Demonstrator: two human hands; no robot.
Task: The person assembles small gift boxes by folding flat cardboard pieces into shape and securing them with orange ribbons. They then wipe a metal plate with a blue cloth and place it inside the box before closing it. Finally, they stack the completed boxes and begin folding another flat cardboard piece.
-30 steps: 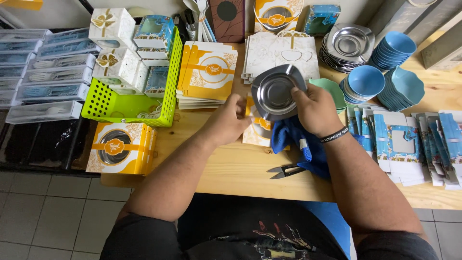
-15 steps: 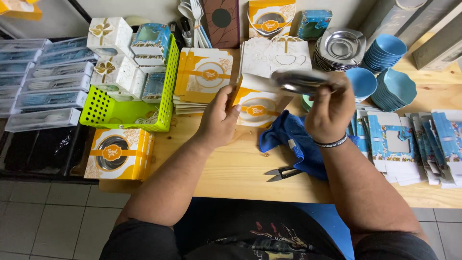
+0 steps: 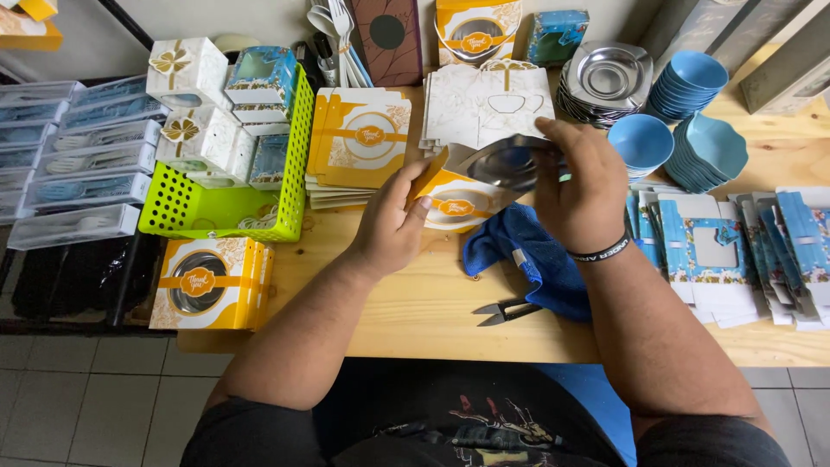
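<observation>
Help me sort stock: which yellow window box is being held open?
The yellow box in the left hand, at the steel plate; other yellow boxes lie flat or closed.

A: What does the right hand (image 3: pixel 581 192) hide?
B: The far rim of the steel plate (image 3: pixel 506 164) inside its grip.

A: And under that grip?
B: The blue cloth (image 3: pixel 527 259) is partly covered by the forearm; the yellow box's (image 3: pixel 454 203) open end lies behind the plate.

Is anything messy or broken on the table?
Nothing looks broken or spilled. The blue cloth lies crumpled, with small snips beside it near the table edge. The left hand holds the yellow box; the right hand tilts a steel plate into it.
</observation>
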